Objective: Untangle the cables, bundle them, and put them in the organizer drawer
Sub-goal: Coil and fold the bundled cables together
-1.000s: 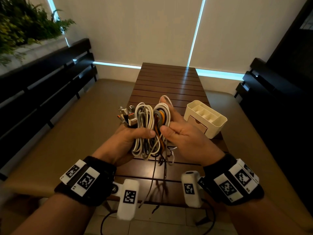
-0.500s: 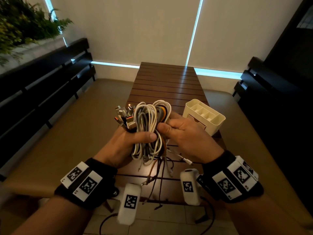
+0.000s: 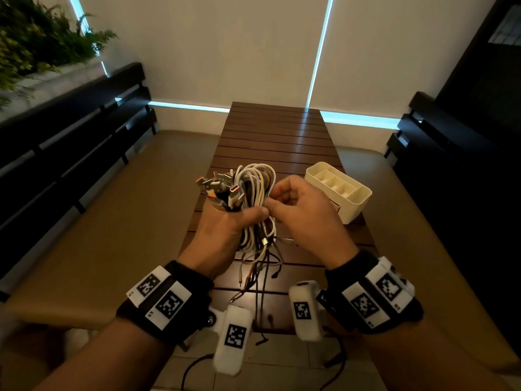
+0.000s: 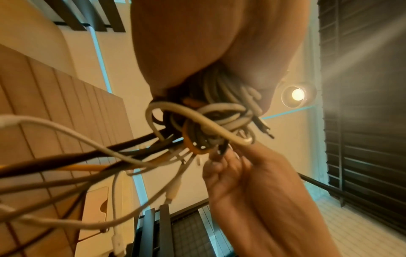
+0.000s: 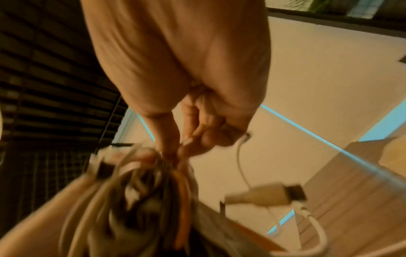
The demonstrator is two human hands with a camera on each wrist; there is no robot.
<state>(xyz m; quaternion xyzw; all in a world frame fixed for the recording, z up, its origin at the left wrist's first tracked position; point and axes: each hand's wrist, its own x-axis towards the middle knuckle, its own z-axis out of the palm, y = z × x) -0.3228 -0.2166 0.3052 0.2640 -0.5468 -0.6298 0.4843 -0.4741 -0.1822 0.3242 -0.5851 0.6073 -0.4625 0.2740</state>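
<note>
While the left hand [image 3: 222,232] clenches the tangled white, grey and orange cable bundle [image 3: 253,198], the right hand [image 3: 304,215] pinches its strands. Just right of that grip sits the white plastic compartmented organizer [image 3: 356,204], its visible compartments holding nothing.

A long slatted dark-wood desk [image 3: 277,136] runs toward pale roller blinds [image 3: 225,46], with thin strips of cool blue daylight [image 3: 320,52] showing at their edges. Tan cushioned benches [image 3: 107,210] with black slatted backs [image 3: 70,131] flank it. Green foliage [image 3: 36,40] fills the upper left corner. A round ceiling lamp [image 4: 297,94] glows overhead.
</note>
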